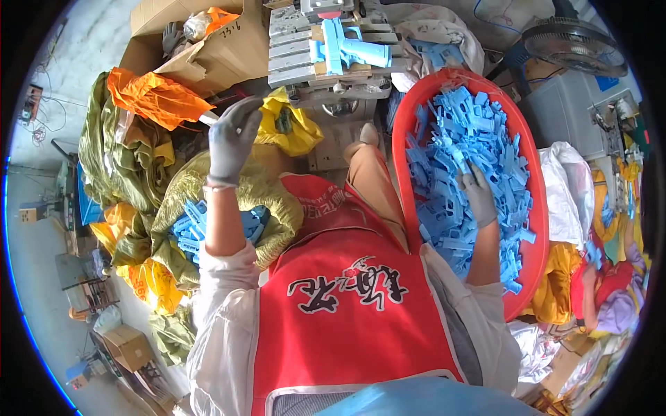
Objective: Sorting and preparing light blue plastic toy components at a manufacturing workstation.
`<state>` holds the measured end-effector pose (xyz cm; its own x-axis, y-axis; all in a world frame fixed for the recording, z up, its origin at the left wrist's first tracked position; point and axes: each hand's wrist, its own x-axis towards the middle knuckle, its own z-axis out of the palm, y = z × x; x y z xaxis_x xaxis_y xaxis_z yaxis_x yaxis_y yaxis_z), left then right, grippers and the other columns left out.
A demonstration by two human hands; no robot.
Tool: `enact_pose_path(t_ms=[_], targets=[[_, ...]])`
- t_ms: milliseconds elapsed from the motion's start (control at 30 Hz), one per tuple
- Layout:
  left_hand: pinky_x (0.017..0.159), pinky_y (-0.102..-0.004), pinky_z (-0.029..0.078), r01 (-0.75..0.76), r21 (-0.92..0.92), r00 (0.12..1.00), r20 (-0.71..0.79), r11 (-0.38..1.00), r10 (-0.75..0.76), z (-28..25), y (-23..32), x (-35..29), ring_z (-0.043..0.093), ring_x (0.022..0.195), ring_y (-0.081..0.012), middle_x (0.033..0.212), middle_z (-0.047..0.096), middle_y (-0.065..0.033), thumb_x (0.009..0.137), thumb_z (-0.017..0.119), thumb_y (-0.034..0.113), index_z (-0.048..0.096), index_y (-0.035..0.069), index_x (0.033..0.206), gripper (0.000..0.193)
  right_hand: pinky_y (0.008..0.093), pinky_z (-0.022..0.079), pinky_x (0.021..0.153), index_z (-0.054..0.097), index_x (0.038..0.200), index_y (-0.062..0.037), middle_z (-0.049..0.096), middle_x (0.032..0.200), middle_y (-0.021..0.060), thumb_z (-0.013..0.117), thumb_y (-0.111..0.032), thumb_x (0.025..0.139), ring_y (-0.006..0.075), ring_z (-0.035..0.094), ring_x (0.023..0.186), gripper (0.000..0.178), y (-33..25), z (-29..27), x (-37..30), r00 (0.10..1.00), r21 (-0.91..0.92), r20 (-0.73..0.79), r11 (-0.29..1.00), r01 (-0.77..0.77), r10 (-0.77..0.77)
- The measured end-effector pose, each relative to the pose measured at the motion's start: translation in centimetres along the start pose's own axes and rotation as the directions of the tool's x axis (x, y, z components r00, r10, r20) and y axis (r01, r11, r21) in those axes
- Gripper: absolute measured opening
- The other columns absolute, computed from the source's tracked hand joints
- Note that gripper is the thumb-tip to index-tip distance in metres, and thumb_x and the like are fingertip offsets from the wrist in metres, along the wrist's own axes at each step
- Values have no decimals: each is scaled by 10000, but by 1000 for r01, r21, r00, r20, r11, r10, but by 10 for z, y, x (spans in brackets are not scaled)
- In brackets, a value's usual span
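A big red tub [540, 236] holds many blue toy guns [475, 125]. Ahead, a metal machine [288, 64] carries another toy gun [334, 47], well apart from both hands. The left hand [232, 142] is raised, its thumb and bent fingers apart. The right hand [480, 197] touches the tub's guns; I cannot tell if it clamps one.

Bright light surrounds you. Along your left curves a pale, stained surface [59, 93], wall or floor, hard to tell, with a closed cardboard box [130, 348] near it. Ahead to your right, a round black fan [574, 46] stands near a grey, box-shaped unit [563, 119].
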<state>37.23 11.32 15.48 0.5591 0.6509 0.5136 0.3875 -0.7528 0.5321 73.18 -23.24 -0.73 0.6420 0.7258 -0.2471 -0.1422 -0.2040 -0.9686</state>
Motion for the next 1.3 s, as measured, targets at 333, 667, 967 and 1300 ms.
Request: enact_pose_path(t_ms=[333,667,967,1300], targets=[[829,-369,497,-187,10,976,117,982,184,42,2,85,619,970,-311,1086,626,-167,791,701,234,569,82,1203,459,297,448,842,398,1355,-34,540,1202,83,488,-234,965,163,556,1008,448,6,49,-11,999,479,-19,877,38,-33],[828,-386,493,-98,-85,952,283,992,118,55,12,119,628,968,-335,1037,662,-167,736,741,295,596,53,1153,503,307,448,886,423,1328,-35,541,1259,92,448,-225,983,192,539,1116,395,-41,56,-3,987,293,-122,946,138,-106],[777,-275,517,36,-167,996,91,985,-20,13,-3,56,667,839,-149,916,691,-104,733,769,191,623,27,1094,423,321,387,972,474,1290,-20,566,1226,104,571,-142,896,225,530,1142,424,-160,135,84,700,-167,190,680,714,-689],[815,-297,507,443,-176,872,-143,879,-468,-96,-74,-145,643,915,-151,1037,671,-109,794,678,127,595,11,1176,408,395,389,980,536,1271,-135,538,1232,149,551,-202,873,318,507,1142,404,-214,184,132,395,-520,757,-115,846,-520]])
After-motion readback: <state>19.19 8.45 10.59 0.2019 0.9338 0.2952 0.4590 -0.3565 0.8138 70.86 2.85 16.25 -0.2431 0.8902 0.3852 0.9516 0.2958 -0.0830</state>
